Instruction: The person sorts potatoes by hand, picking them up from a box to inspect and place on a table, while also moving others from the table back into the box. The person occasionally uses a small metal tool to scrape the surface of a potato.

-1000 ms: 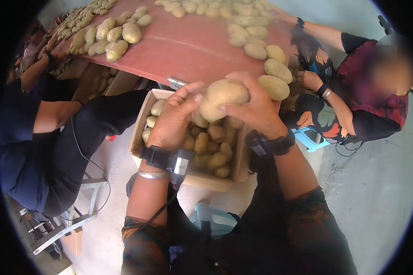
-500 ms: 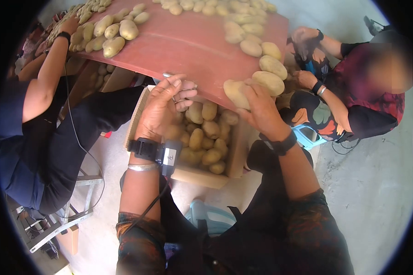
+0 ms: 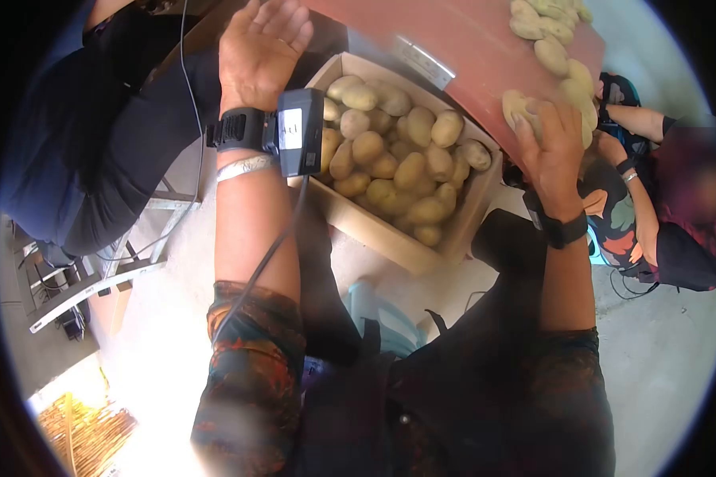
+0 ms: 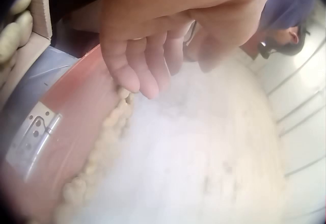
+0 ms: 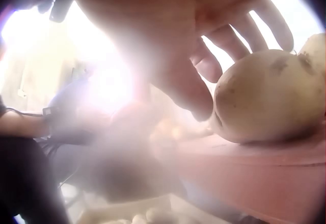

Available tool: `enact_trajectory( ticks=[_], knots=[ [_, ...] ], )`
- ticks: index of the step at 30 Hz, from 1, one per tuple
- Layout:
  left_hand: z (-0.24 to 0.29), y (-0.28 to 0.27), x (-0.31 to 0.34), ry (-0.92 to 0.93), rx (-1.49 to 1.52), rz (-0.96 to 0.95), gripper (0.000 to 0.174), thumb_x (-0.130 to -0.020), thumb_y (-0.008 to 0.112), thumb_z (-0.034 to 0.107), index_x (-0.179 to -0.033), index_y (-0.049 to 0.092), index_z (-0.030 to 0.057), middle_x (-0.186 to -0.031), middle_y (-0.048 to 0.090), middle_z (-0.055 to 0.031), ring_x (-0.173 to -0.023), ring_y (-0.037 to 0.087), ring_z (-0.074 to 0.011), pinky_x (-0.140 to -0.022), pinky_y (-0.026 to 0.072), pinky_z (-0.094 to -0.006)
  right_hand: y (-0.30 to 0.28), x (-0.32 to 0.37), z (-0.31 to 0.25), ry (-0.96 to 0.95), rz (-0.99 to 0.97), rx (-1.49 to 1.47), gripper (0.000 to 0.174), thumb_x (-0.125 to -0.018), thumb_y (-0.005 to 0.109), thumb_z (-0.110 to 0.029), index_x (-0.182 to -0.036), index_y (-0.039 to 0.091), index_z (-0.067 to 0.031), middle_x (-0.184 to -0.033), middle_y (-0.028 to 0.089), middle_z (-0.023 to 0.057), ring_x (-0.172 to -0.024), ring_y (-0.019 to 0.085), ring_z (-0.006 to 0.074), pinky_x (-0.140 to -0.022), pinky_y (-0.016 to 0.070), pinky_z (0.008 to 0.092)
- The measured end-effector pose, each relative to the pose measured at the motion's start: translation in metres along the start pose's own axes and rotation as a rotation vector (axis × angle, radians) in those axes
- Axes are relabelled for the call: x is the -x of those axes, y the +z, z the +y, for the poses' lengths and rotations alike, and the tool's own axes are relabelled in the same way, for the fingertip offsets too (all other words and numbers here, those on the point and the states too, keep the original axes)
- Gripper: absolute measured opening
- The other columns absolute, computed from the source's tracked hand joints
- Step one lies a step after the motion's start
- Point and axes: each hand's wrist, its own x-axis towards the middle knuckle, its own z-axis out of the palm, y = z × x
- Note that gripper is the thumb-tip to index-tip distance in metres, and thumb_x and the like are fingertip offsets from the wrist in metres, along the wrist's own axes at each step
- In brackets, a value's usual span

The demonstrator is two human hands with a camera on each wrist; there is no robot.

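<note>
Table: red, potatoes (image 3: 550,57) along its right side
Box (image 3: 374,230): cardboard, beside the table (image 3: 485,60) edge, holds a heap of potatoes
Left hand (image 3: 260,63): grip empty, fingers loosely bent, left of box
Right hand (image 3: 555,155): grip wide, fingers spread at near potato; contact unclear
Near potato (image 5: 270,99): on table, just beside thumb tip

The left hand (image 3: 260,60) is held palm up, its fingers loosely bent. The right hand (image 3: 553,151) is stretched forward, fingers parted and slightly bent, thumb lowered.
</note>
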Motion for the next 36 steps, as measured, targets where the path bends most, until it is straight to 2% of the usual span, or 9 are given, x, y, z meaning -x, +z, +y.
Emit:
enact_trajectory(
  ticks=[5,6,7,16,23,28,31,32,36],
  knots=[
    [0.015,-0.004,0.002,0.054,0.049,0.008,0.034,-0.086,0.050,0.023,-0.107,0.046,-0.0038,-0.113,0.051,-0.0201,-0.105,0.050,-0.0322,-0.091,0.0393,-0.0457,0.012,-0.010,-0.029,-0.114,0.030,-0.219,0.017,-0.070,0.065,-0.008,-0.084,0.057,-0.0030,-0.092,0.056,0.0123,-0.081,0.054,0.0316,-0.072,0.0449,0.0374],
    [0.007,0.023,0.025,0.063,0.084,0.080,0.020,-0.084,0.056,0.025,-0.089,0.053,0.0058,-0.086,0.059,-0.0071,-0.083,0.056,-0.0207,-0.076,0.0454,-0.0325,0.015,-0.011,-0.035,-0.150,-0.005,-0.271,0.016,-0.071,0.065,-0.008,-0.084,0.057,-0.0035,-0.090,0.056,0.0108,-0.078,0.055,0.0305,-0.069,0.0460,0.0361],
    [0.009,0.022,0.025,0.065,0.086,0.085,0.020,-0.084,0.056,0.025,-0.089,0.053,0.0058,-0.086,0.059,-0.0071,-0.083,0.056,-0.0207,-0.076,0.0454,-0.0325,0.020,-0.011,-0.041,-0.152,-0.009,-0.273,0.016,-0.071,0.065,-0.008,-0.084,0.057,-0.0035,-0.090,0.056,0.0108,-0.078,0.055,0.0305,-0.069,0.0460,0.0361],
    [0.014,0.015,0.022,0.076,0.133,0.012,0.025,-0.083,0.058,0.027,-0.091,0.052,0.0041,-0.093,0.058,-0.0097,-0.085,0.057,-0.0236,-0.077,0.0463,-0.0361,0.058,0.001,-0.041,-0.029,-0.613,-0.288,0.017,-0.076,0.062,-0.017,-0.087,0.055,-0.0058,-0.090,0.056,0.0137,-0.080,0.057,0.0335,-0.065,0.0451,0.0426],
    [0.028,0.008,0.024,0.141,0.240,0.062,0.026,-0.082,0.058,0.029,-0.089,0.052,0.0042,-0.091,0.058,-0.0098,-0.084,0.056,-0.0242,-0.075,0.0468,-0.0371,0.090,0.000,-0.078,-0.148,-0.859,-0.336,0.021,-0.076,0.062,-0.018,-0.091,0.055,-0.0052,-0.092,0.057,0.0158,-0.085,0.056,0.0353,-0.071,0.0449,0.0445],
    [0.030,0.005,0.021,0.163,0.295,0.058,0.025,-0.082,0.057,0.029,-0.086,0.052,0.0045,-0.089,0.058,-0.0095,-0.083,0.056,-0.0242,-0.075,0.0462,-0.0361,0.144,-0.017,-0.108,-0.163,-0.870,-0.380,0.029,-0.078,0.058,-0.015,-0.105,0.057,-0.0041,-0.104,0.057,0.0162,-0.094,0.055,0.0349,-0.079,0.0453,0.0397],
    [0.029,0.005,0.019,0.166,0.303,0.073,0.025,-0.082,0.057,0.029,-0.084,0.052,0.0046,-0.088,0.057,-0.0097,-0.083,0.055,-0.0238,-0.075,0.0458,-0.0357,0.206,-0.017,-0.123,-0.236,-0.766,-0.456,0.026,-0.071,0.062,-0.014,-0.095,0.058,-0.0070,-0.096,0.058,0.0142,-0.089,0.057,0.0336,-0.077,0.0458,0.0422],
    [0.030,0.004,0.018,0.159,0.308,0.054,0.025,-0.083,0.057,0.029,-0.085,0.052,0.0045,-0.088,0.057,-0.0099,-0.083,0.055,-0.0238,-0.075,0.0457,-0.0357,0.218,-0.022,-0.129,-0.195,-0.942,-0.368,0.031,-0.067,0.064,-0.013,-0.097,0.058,-0.0083,-0.099,0.057,0.0126,-0.093,0.055,0.0342,-0.077,0.0463,0.0413],
    [0.029,0.006,0.019,0.167,0.307,0.023,0.026,-0.083,0.056,0.028,-0.087,0.050,0.0038,-0.087,0.056,-0.0107,-0.082,0.055,-0.0242,-0.075,0.0455,-0.0355,0.279,-0.007,-0.138,-0.382,-0.945,-0.367,0.039,-0.069,0.062,-0.015,-0.107,0.057,-0.0130,-0.112,0.052,0.0112,-0.105,0.049,0.0345,-0.082,0.0443,0.0439]
  ],
)
